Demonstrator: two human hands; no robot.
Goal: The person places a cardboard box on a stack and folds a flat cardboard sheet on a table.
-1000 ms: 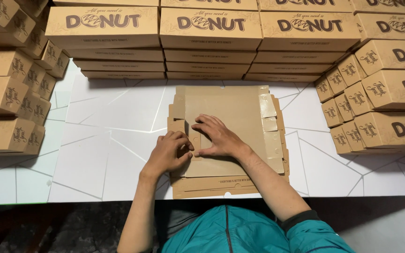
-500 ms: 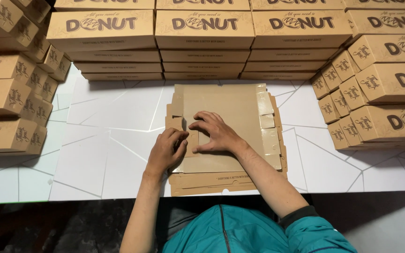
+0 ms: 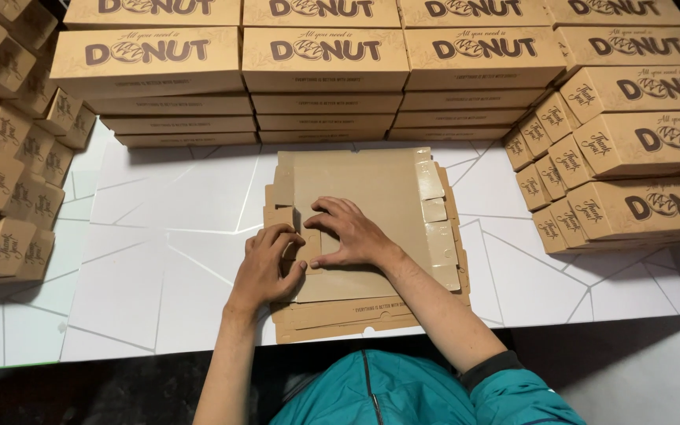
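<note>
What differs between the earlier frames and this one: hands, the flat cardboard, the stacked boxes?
Little moved. The left hand edged slightly up and inward on the left flap of the top flat box blank, closing toward the right hand, which stayed pressed on the sheet. Nothing was taken or released. The blank pile, white table and stacked boxes stayed put.

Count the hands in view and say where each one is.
2. The left hand presses on the left edge of the flat cardboard blank lying on the white table. The right hand rests on the blank just beside it. No other hands show.
</note>
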